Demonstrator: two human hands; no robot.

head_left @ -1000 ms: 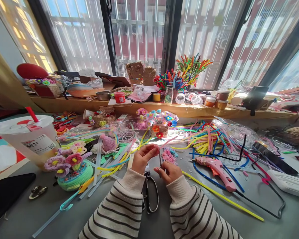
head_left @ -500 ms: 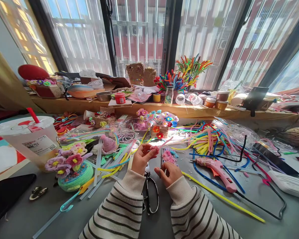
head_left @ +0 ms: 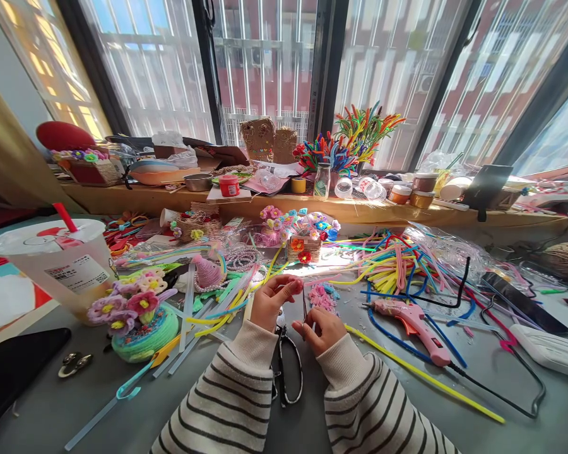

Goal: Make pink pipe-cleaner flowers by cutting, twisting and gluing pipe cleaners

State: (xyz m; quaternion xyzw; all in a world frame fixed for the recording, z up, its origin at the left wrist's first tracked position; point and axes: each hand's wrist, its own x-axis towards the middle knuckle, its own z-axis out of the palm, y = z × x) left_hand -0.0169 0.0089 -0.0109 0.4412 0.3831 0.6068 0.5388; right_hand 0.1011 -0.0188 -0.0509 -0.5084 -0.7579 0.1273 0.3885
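My left hand [head_left: 272, 302] is closed in a pinch around a pink pipe cleaner [head_left: 322, 281], whose free end sticks out to the right past the fingertips. In my right hand [head_left: 324, 328], thumb and fingers are closed on slim dark scissors [head_left: 305, 306] with the blades pointing up. The blade tips meet the pipe cleaner just beside my left fingertips. A small heap of pink and blue fluff clippings [head_left: 322, 297] lies behind my right hand. Between my wrists rests a black-and-white looped object [head_left: 291, 375], partly hidden by my left sleeve.
A pink glue gun [head_left: 419, 328] and a yellow pipe cleaner [head_left: 430, 378] lie to the right. Colourful pipe cleaners [head_left: 392, 271] are heaped behind. On the left stand a drink cup [head_left: 76, 265] and a green pot of fuzzy flowers [head_left: 144, 337]. A phone [head_left: 23, 372] lies at the left edge.
The scissors blades have shifted slightly left, up against the pink pipe cleaner by my left fingertips. Its free end now lies flatter, where before it slanted upward.
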